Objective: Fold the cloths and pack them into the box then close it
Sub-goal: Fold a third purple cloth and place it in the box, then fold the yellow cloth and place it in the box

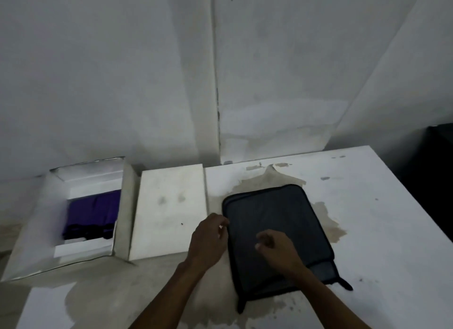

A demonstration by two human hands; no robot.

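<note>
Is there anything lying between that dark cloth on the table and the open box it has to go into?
Only the box's own lid, lying flat on the table between the dark cloth and the open box. It is low, so the cloth could likely be carried over it. A purple cloth already lies inside the box.

The table [367, 218] has a white top surface, worn through in places. A large irregular patch of bare grey-brown material [328, 225] runs across the table from its far edge, near the wall, down to its near edge. Small chips and dark specks [325, 178] mark the white coating toward the table's far right portion. Behind the table stands a pale grey wall [122, 71], scuffed and unevenly toned. A vertical seam [217, 95] with dark cracked spots runs down the wall to the table's far edge. Off the table's right edge sits a dark object [438, 169], too dim to identify.
</note>
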